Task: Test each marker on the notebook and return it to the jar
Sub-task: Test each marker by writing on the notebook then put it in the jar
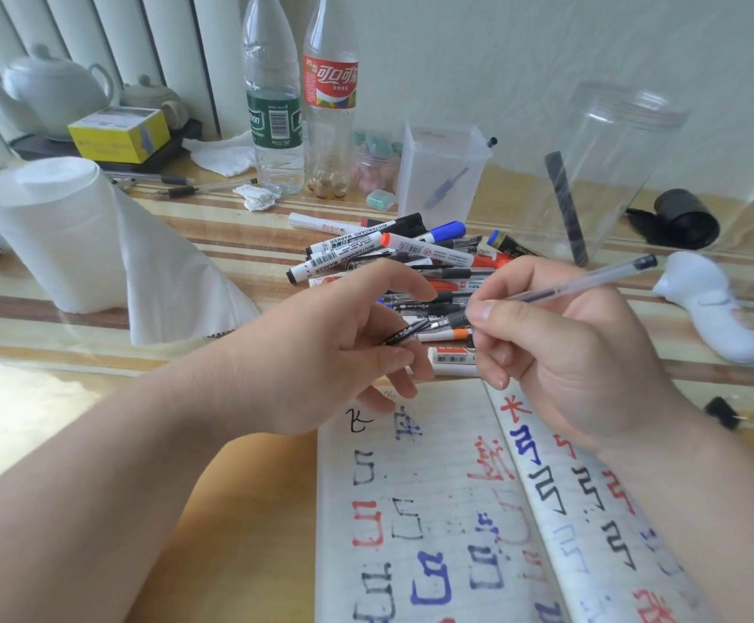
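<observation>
In the head view, the right hand (pixel 559 344) pinches a clear pen (pixel 568 285) near its dark grip, between the thumb and the curled fingers. The long axis of the pen runs from lower left to upper right. Its writing tip points left and a little down, toward the left hand (pixel 330 353), and its back end points up-right toward the transparent jar (pixel 626 173). The left hand holds a small black cap (pixel 399 337) in its curled fingers, just beside the pen tip, with the index finger stretched forward. Both hands hover above the top edge of the open notebook (pixel 433 510), which carries red, blue and black test marks. Behind the hands a pile of markers (pixel 388 249) lies on the table (pixel 51 397), and the jar stands behind the pile, to the right.
</observation>
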